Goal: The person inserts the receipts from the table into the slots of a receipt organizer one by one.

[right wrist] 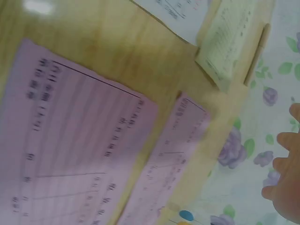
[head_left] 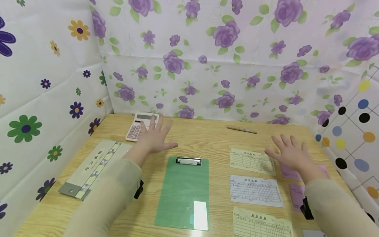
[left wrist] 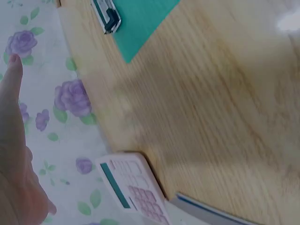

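Note:
Both hands are held above the table with fingers spread, and neither holds anything. In the head view the left hand hovers in front of the pink calculator, hiding part of its keys. The right hand is over the right side, near a yellow form and pink slips. Between the hands lies a green clipboard with a metal clip at its top. In the left wrist view the calculator sits below the table's back edge; in the right wrist view two pink slips lie side by side.
A grey ledger-like folder with Chinese characters lies at the left. A white form and another yellow form line up right of the clipboard. Near the back edge is a brown pen. Flower-patterned cloth walls in the table.

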The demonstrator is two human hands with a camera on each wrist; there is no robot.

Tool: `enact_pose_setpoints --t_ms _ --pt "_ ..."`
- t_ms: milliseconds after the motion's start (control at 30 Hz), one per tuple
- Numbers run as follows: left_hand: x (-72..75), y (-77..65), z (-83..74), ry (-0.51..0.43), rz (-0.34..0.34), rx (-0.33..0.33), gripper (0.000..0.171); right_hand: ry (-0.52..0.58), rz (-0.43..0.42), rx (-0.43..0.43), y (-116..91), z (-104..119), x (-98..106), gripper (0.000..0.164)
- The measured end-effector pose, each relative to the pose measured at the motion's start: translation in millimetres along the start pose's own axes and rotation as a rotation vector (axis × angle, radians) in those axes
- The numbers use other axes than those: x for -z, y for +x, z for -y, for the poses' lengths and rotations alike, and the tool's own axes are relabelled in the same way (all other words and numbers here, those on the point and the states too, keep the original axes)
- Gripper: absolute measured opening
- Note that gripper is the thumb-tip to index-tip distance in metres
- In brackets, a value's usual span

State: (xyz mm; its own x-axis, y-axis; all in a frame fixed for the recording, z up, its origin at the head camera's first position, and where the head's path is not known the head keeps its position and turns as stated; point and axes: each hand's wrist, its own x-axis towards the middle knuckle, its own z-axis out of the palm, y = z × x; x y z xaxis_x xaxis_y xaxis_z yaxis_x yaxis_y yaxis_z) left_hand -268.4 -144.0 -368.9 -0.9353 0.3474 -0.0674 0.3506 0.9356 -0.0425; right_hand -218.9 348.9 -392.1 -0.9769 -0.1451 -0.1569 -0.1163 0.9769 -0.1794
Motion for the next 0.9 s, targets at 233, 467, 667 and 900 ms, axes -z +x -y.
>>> enact_pose_setpoints --t_ms 233,467,667,900 --pt "-17.9 0.5 -20.1 -0.054 0.002 -0.084 0.096 -0.022 0.004 0.002 -8.5 -2.0 -22.4 0.089" --pt "-34.5 -1.3 -37.1 -0.094 0.007 -0.151 0.099 0.005 -0.045 0.026 -15.3 0.4 -39.9 0.084" --pt "-52.7 -5.6 -47.0 -0.184 0.024 -0.244 0.108 0.013 -0.051 0.022 -17.5 3.4 -48.6 0.08" --pt "-69.3 -7.2 -57.5 -0.243 0.019 -0.287 0.106 0.016 -0.038 0.007 -21.2 3.8 -53.2 0.076"
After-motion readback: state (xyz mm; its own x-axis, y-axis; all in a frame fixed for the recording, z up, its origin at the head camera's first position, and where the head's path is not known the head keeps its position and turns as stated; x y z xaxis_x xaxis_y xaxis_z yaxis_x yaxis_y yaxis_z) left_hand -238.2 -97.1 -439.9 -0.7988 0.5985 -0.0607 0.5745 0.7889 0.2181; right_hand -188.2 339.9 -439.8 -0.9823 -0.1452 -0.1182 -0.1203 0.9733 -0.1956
